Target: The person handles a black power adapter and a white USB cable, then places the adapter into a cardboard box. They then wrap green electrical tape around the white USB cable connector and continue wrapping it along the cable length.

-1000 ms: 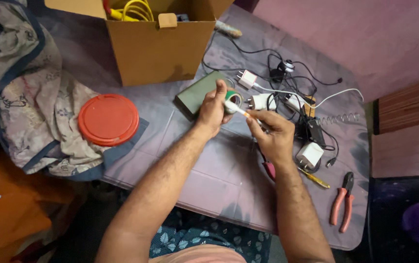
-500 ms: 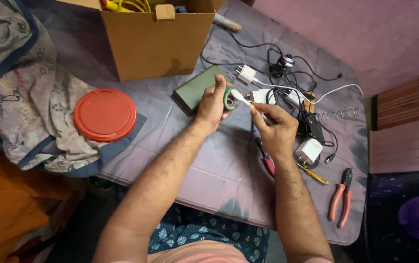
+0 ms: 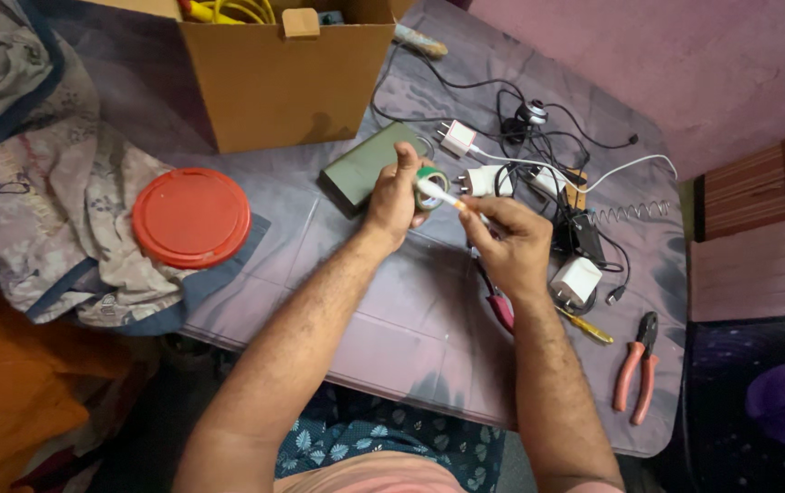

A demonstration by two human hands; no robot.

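Above the grey-clothed table (image 3: 410,319), left hand (image 3: 392,196) clamped on a small green tape roll (image 3: 431,187), fingers curled tight; right hand (image 3: 506,237) pinching a thin white cable (image 3: 442,195) with an orange tip – fingers together on it. Likely to snag or stick to itself if the tape goes on slack; could also slip off the smooth, round cable. Nearby: matte cardboard box (image 3: 287,78), glossy round red lid (image 3: 191,217), boxy white chargers (image 3: 577,278), tangled black wires (image 3: 538,146), rubber-handled pliers (image 3: 637,365) – well apart.
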